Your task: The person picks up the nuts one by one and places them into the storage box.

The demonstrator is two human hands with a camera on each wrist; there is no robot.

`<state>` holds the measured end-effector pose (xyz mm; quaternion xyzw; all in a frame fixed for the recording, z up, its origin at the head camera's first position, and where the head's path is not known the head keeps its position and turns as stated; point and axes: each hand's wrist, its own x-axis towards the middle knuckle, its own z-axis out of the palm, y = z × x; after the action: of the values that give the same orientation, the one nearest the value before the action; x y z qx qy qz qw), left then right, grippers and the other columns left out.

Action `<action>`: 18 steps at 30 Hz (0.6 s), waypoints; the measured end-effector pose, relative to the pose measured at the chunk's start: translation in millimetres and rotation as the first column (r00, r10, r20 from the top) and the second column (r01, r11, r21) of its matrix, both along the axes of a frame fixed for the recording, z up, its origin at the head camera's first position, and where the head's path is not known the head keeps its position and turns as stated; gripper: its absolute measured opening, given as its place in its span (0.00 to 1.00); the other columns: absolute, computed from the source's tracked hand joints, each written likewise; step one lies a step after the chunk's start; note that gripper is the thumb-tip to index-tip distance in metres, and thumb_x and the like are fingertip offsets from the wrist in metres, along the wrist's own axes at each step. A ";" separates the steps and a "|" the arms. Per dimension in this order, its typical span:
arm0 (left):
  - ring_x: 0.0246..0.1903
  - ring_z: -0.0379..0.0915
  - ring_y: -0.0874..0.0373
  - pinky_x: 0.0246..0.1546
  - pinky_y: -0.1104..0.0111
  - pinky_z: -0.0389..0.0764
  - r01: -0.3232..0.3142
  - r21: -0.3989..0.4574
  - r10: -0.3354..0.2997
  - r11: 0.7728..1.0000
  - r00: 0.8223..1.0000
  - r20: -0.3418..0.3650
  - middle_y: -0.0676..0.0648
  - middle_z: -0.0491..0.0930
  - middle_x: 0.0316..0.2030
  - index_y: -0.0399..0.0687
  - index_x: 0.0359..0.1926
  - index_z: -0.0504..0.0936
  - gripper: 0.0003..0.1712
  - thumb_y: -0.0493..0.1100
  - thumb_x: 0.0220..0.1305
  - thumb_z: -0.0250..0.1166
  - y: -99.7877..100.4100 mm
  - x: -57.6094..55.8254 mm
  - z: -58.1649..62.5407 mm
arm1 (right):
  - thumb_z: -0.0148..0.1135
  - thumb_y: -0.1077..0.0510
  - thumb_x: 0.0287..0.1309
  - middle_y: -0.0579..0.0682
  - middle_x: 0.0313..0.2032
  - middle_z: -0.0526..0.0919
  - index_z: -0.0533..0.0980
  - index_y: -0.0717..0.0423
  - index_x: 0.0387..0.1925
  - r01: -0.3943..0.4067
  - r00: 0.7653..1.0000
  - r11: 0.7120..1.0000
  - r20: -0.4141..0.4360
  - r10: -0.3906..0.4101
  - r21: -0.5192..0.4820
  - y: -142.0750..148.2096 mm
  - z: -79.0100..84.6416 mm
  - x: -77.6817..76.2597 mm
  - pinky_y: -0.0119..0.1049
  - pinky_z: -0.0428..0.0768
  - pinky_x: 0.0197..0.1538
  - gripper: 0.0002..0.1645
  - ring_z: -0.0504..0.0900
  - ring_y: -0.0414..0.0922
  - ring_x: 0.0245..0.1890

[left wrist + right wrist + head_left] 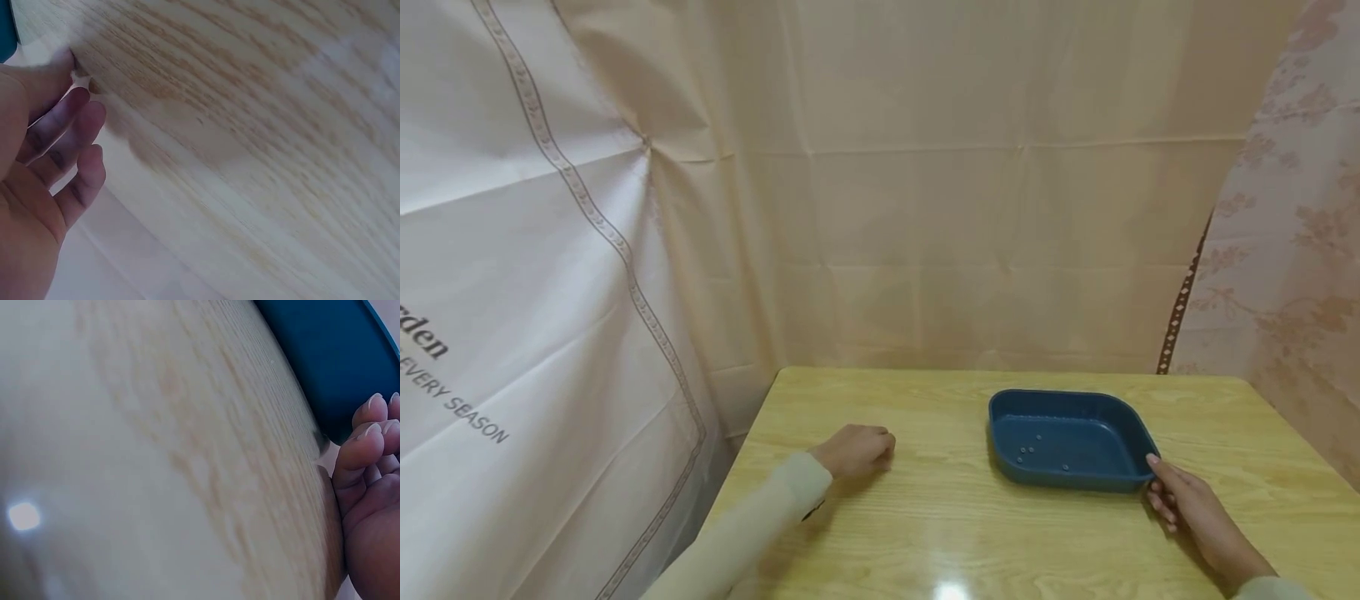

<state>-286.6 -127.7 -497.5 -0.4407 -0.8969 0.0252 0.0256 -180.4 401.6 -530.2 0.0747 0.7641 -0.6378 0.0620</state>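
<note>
A dark blue tray [1075,481] with rounded corners stands on the right half of the wooden table. Several tiny ring-shaped pieces, perhaps nuts [1031,450], lie on its floor, mostly towards the left. My right hand [1195,508] grips the tray's near right corner, thumb over the rim and fingers against the outside. The right wrist view shows those fingertips against the tray's blue wall [331,356]. Well left of the tray, my left hand [857,452] is low at the tabletop with bent fingers. In the left wrist view its thumb hides the index fingertip, so any small piece there cannot be made out.
The light wooden table [940,533] has a bright reflection near its front. A beige cloth [970,208] hangs behind it, a printed white cloth [535,275] on the left, and a flowered cloth [1292,250] on the right.
</note>
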 end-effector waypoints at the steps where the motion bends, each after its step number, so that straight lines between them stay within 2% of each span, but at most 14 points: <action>1: 0.36 0.80 0.67 0.37 0.78 0.78 0.004 -0.004 -0.004 1.000 1.000 -0.003 0.58 0.82 0.37 0.54 0.40 0.83 0.04 0.46 0.70 0.70 -0.1 0.5 -0.2 | 0.42 0.34 0.78 0.44 0.22 0.72 0.69 0.56 0.29 0.003 1.000 1.000 0.001 -0.003 0.001 0.0 -0.1 0.2 0.34 0.74 0.22 0.32 0.68 0.38 0.17; 4: 0.38 0.80 0.66 0.39 0.79 0.78 0.003 -0.009 -0.003 1.000 1.000 0.004 0.56 0.82 0.38 0.52 0.41 0.83 0.02 0.41 0.70 0.69 0.2 1.0 -0.1 | 0.43 0.35 0.79 0.44 0.22 0.72 0.69 0.56 0.30 0.005 1.000 1.000 -0.007 -0.005 0.000 0.3 -0.1 0.0 0.34 0.74 0.22 0.32 0.68 0.38 0.17; 8: 0.39 0.81 0.65 0.40 0.80 0.78 -0.014 -0.022 0.015 1.000 0.999 0.041 0.55 0.81 0.39 0.50 0.42 0.83 0.03 0.40 0.70 0.69 0.5 1.1 2.0 | 0.43 0.35 0.79 0.44 0.22 0.72 0.69 0.56 0.30 0.004 1.000 1.000 -0.021 -0.004 -0.004 0.4 -0.1 -0.3 0.34 0.74 0.21 0.31 0.67 0.37 0.17; 14: 0.40 0.80 0.64 0.42 0.77 0.79 -0.061 -0.078 0.070 0.995 0.990 0.124 0.55 0.81 0.39 0.50 0.42 0.81 0.06 0.35 0.70 0.67 1.0 3.8 7.0 | 0.42 0.35 0.79 0.44 0.21 0.72 0.69 0.57 0.30 0.000 1.000 1.000 -0.017 0.000 0.017 -0.6 -0.1 1.2 0.35 0.75 0.22 0.32 0.68 0.38 0.17; 18: 0.40 0.78 0.65 0.43 0.75 0.79 -0.109 -0.110 0.128 0.988 0.975 0.182 0.56 0.79 0.39 0.51 0.43 0.80 0.00 0.40 0.74 0.64 2.1 4.9 9.1 | 0.42 0.34 0.78 0.45 0.22 0.72 0.70 0.57 0.30 0.004 1.000 1.000 -0.009 -0.004 0.020 -1.2 -0.1 1.3 0.36 0.75 0.23 0.33 0.68 0.38 0.18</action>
<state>-281.6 -125.6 -488.4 -0.3876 -0.9176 0.0294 -0.0826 -179.2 400.4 -530.3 0.0738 0.7707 -0.6304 0.0564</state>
